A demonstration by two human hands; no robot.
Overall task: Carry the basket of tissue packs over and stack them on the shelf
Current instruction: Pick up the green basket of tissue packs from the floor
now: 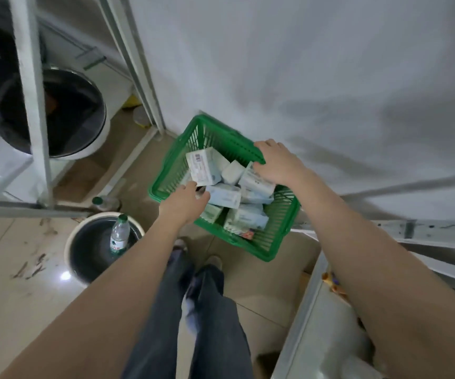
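Tissue packs [227, 191] print unreadable; right hand [276, 163] grip clasps basket [271, 242] rim, left hand [184, 203] spread

The green plastic slatted basket [220, 187] hangs between both hands: left hand [183, 204] at its near-left rim, right hand [278, 165] on the far-right rim. White wrapped tissue packs [229, 192] lie inside, between the grips.

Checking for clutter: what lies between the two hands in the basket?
In the head view, only tissue packs fill the green basket between left hand and right hand.
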